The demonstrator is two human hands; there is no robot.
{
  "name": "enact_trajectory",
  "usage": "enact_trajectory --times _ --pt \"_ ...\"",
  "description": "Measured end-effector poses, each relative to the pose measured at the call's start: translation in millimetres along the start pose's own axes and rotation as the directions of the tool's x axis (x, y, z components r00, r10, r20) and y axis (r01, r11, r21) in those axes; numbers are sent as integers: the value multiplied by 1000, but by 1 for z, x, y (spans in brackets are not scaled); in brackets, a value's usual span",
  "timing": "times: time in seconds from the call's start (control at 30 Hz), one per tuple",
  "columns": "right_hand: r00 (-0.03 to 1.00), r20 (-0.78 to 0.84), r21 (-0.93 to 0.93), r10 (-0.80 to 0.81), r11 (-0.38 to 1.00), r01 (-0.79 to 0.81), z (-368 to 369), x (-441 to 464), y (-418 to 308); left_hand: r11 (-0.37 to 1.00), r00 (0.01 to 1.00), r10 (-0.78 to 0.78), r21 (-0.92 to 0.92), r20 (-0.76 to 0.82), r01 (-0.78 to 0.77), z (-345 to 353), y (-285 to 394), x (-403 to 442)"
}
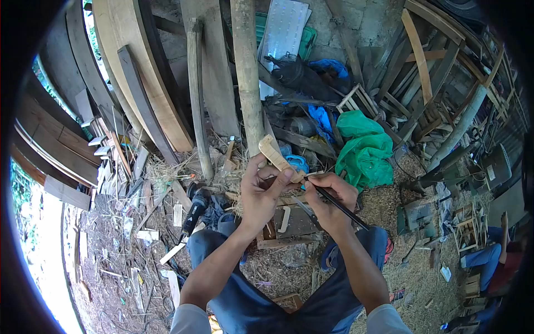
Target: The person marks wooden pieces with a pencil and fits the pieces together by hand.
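A small carved piece of light wood is in my left hand, its upper end sticking out past the fingers. My right hand is closed around a thin dark tool, whose tip meets the lower right end of the wood. Both hands are close together above my knees. Below them, between my legs, a low wooden board lies on the ground with another pale carved piece on it.
A black power tool lies left of my knee. Behind my hands are a bamboo post, a green plastic bag and leaning planks. Wood scraps cover the floor. Another person's leg shows at the far right.
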State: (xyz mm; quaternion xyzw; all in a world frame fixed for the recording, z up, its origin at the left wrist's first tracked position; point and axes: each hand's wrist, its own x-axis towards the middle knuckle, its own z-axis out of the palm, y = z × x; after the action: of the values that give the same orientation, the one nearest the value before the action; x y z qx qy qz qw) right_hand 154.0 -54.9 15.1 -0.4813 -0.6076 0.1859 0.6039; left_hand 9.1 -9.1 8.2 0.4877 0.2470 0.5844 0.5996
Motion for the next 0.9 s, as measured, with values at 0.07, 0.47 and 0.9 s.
enact_trajectory --times 0.07,0.47,0.9 --pt "999 10 -4 39 999 -39 -1 1 -4 1000 1000 -5 5 -2 5 -1 1 0" --pt "994 -35 88 100 991 -97 0 2 -1 1000 1000 -9 -25 10 9 1 -2 0" --pt "726 358 129 587 739 -662 -8 5 59 868 899 -420 346 125 357 -27 -49 6"
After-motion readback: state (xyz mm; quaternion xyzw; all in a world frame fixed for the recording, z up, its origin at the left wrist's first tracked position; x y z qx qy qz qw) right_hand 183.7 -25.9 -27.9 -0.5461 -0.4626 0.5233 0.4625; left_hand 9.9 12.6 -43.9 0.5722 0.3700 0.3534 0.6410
